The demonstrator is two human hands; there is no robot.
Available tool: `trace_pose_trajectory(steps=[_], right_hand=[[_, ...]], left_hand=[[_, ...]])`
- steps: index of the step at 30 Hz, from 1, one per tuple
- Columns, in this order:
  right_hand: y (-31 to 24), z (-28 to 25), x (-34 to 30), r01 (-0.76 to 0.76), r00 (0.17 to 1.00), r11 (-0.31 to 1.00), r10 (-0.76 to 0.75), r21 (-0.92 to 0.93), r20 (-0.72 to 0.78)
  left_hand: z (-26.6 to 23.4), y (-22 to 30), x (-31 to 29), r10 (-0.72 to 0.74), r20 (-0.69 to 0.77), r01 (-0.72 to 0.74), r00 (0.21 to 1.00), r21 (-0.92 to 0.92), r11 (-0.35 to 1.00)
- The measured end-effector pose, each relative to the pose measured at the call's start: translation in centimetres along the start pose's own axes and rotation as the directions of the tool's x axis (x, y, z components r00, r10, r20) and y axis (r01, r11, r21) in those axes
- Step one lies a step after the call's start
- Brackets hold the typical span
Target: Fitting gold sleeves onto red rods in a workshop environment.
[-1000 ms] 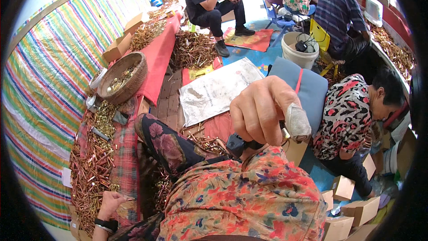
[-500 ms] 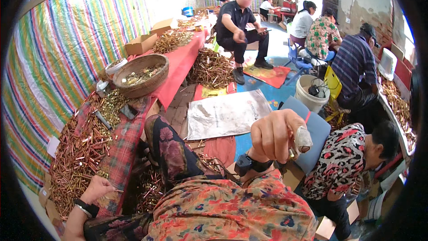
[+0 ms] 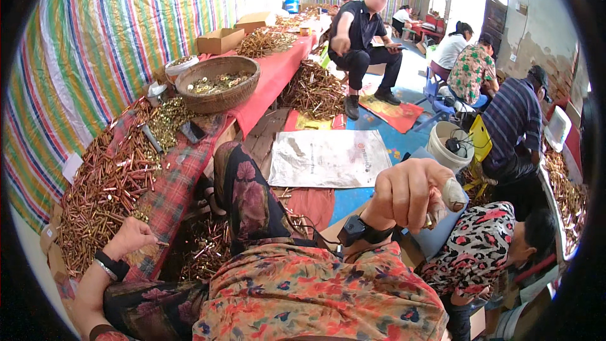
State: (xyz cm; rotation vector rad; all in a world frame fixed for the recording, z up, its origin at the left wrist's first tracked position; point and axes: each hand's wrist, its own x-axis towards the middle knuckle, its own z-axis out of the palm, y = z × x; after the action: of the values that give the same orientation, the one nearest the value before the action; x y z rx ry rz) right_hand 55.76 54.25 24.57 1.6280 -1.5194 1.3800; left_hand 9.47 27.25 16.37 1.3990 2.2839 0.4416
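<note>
My left hand [image 3: 129,238] is closed, its fingers curled by the thumb, over the near end of the red plaid cloth [image 3: 180,180]. What it pinches, if anything, is hidden. Next to it spreads a large heap of slender copper-coloured metal rods [image 3: 113,192]. My right hand [image 3: 410,192] is raised in front of my right side, fingers bent and closed. A wrapped, whitish covering [image 3: 453,194] sits on one of its digits. Small gold glints show beneath these fingers, but I cannot make out what they are.
A wicker basket [image 3: 221,98] of gold ring-shaped pieces stands beyond the heap, near a grey-handled tool [image 3: 151,139]. A white sack [image 3: 328,159] lies on the floor ahead. A co-worker in a patterned top [image 3: 476,246] bends close on my right. A white bucket [image 3: 445,148] stands behind.
The whole view has shifted, moving the background rightward. My left hand has risen slightly beside the heap. My right hand stays closed. The seated person in black has lifted an arm forward.
</note>
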Motion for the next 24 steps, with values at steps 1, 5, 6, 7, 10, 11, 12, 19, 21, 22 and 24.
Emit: trace_pose_trajectory(steps=[1, 5, 6, 7, 10, 11, 12, 19, 21, 22, 24], right_hand=[[0.0, -0.1, 0.1, -0.017, 1.0, 1.0, 0.017, -0.018, -0.019], [0.9, -1.4, 0.0, -0.027, 0.999, 0.999, 0.026, 0.028, 0.048], [1.3, -1.6, 0.0, -0.029, 0.998, 0.999, 0.028, 0.034, 0.049], [1.7, -1.7, 0.1, -0.022, 1.0, 0.999, 0.022, 0.037, 0.019], [3.4, -1.8, 0.4, -0.01, 0.998, 0.997, 0.014, 0.071, -0.068], [3.8, -1.9, 0.5, -0.001, 0.992, 0.995, 0.013, 0.096, -0.122], [3.8, -2.4, 0.3, -0.077, 0.993, 0.997, 0.077, 0.005, -0.084], [7.0, -4.4, 1.2, -0.117, 0.991, 0.989, 0.122, 0.089, -0.053], [7.5, -4.2, 0.6, -0.148, 0.978, 0.984, 0.16, 0.1, -0.13], [8.1, -4.5, -0.3, -0.146, 0.968, 0.983, 0.165, 0.109, -0.19], [9.3, -4.5, -0.7, -0.145, 0.929, 0.983, 0.174, 0.113, -0.326]], left_hand=[[0.0, 0.1, 0.1, -0.002, 0.0, 0.002, 1.0, -0.005, 1.0], [0.1, 0.0, 0.1, 0.011, 0.009, -0.012, 1.0, 0.024, 1.0], [0.2, 0.0, 0.2, 0.017, 0.008, -0.017, 1.0, 0.02, 1.0], [0.1, 0.1, 0.1, 0.011, 0.01, -0.012, 1.0, 0.016, 1.0], [0.0, 0.4, -0.1, -0.018, 0.028, 0.018, 0.999, -0.007, 1.0], [0.0, 0.3, -0.1, -0.023, 0.027, 0.023, 0.999, -0.011, 1.0], [0.1, 0.1, -0.1, 0.003, 0.022, -0.003, 1.0, 0.007, 1.0], [0.3, -0.2, 0.3, 0.033, 0.037, -0.033, 0.999, 0.012, 0.999], [0.2, 0.3, 0.6, 0.033, 0.047, -0.034, 0.998, 0.012, 0.999], [0.2, 0.4, 0.7, 0.032, 0.053, -0.033, 0.998, 0.015, 0.999], [0.4, -0.1, 0.9, 0.045, 0.054, -0.046, 0.998, 0.022, 0.999]])
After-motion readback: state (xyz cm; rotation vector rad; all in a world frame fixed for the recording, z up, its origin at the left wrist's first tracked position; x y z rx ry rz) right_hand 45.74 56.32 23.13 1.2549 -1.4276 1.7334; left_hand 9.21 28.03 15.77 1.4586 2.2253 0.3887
